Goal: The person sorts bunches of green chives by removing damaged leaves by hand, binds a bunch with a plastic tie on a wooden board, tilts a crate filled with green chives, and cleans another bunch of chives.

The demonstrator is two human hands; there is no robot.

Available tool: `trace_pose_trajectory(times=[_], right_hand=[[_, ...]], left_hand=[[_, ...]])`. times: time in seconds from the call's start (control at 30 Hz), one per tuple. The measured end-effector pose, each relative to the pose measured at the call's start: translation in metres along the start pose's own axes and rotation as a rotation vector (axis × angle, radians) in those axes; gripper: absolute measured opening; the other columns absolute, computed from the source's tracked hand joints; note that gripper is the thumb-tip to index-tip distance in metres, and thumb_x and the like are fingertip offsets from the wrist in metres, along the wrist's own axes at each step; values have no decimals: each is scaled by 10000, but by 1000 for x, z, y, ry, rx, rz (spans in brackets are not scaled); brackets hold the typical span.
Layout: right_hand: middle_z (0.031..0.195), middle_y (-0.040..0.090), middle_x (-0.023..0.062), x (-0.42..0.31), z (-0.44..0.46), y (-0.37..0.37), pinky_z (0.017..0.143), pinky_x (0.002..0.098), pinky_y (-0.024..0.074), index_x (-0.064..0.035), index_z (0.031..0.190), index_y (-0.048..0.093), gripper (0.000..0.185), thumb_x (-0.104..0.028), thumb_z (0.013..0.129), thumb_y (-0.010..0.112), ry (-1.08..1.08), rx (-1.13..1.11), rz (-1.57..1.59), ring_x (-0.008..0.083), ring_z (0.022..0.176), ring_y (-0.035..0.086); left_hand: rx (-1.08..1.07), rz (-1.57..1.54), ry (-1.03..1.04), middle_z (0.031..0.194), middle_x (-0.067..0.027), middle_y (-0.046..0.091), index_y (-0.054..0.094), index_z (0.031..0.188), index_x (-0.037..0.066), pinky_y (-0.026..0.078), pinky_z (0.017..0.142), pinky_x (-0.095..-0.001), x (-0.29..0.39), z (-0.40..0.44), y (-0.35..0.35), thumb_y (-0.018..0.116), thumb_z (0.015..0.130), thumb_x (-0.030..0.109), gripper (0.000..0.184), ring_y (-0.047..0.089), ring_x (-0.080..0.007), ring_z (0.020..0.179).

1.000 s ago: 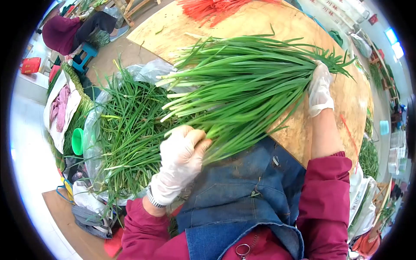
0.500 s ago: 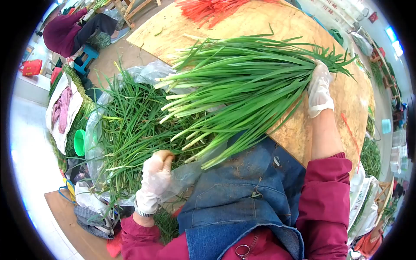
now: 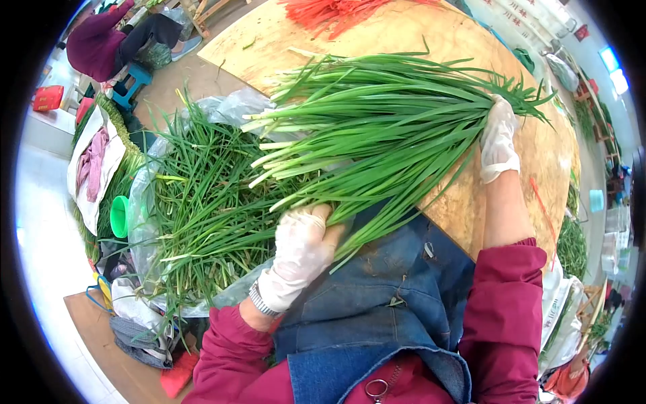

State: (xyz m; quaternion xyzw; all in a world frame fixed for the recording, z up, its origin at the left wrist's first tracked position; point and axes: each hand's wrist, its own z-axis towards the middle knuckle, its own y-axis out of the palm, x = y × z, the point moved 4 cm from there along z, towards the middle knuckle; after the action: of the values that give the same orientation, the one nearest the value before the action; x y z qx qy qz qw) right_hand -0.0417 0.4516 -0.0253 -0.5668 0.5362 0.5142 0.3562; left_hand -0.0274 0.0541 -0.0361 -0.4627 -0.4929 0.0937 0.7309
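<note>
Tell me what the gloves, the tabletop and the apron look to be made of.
Gloves: thin, whitish, semi-translucent plastic or rubber, judging by the wrinkled film; which one, I can't tell.
Tabletop: pale wood, perhaps plywood, showing swirling grain and darker stains.
Apron: apparently blue denim, matte, with visible seams.

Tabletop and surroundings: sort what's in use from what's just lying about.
In use:
- green bunch, gripped by the right hand, left hand at its lower stalks
- wooden tabletop beneath it
- loose greens, likely

Lying about:
- green container
- pink cloth
</note>
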Motion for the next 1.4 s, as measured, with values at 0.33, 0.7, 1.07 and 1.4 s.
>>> trace_pose_trajectory(times=[0.33, 0.7, 1.07, 1.4], right_hand=[[897, 614, 135, -9, -21, 3, 633, 378, 497, 74, 1028, 536, 325, -76, 753, 622, -19, 81, 5, 230, 710, 592], [887, 612, 143, -7, -15, 2, 600, 376, 518, 61, 1006, 539, 302, -113, 771, 618, 36, -51, 11, 244, 688, 605], [783, 628, 100, -15, -40, 6, 572, 358, 526, -9, 923, 598, 197, -157, 801, 551, 107, -144, -42, 229, 597, 608], [843, 628, 134, -7, -21, -2, 568, 369, 537, 19, 1004, 565, 285, -173, 795, 581, 51, -134, -43, 244, 637, 622]], left_hand=[[-367, -657, -463, 739, 20, 589, 641, 937, -3, 405, 594, -241, -6, 3, -51, 618, 822, 105, 160, 498, -79, 663], [497, 287, 240, 835, -117, 591, 623, 856, 42, 450, 718, -376, -14, 19, -95, 655, 748, 63, 114, 570, -286, 783], [96, -191, 75, 791, -129, 606, 619, 981, 27, 494, 592, -342, 1, -28, -22, 681, 749, 75, 245, 611, -283, 682], [392, 83, 290, 789, -64, 579, 647, 857, 57, 442, 609, -357, 27, -14, -57, 698, 607, -39, 272, 544, -254, 696]])
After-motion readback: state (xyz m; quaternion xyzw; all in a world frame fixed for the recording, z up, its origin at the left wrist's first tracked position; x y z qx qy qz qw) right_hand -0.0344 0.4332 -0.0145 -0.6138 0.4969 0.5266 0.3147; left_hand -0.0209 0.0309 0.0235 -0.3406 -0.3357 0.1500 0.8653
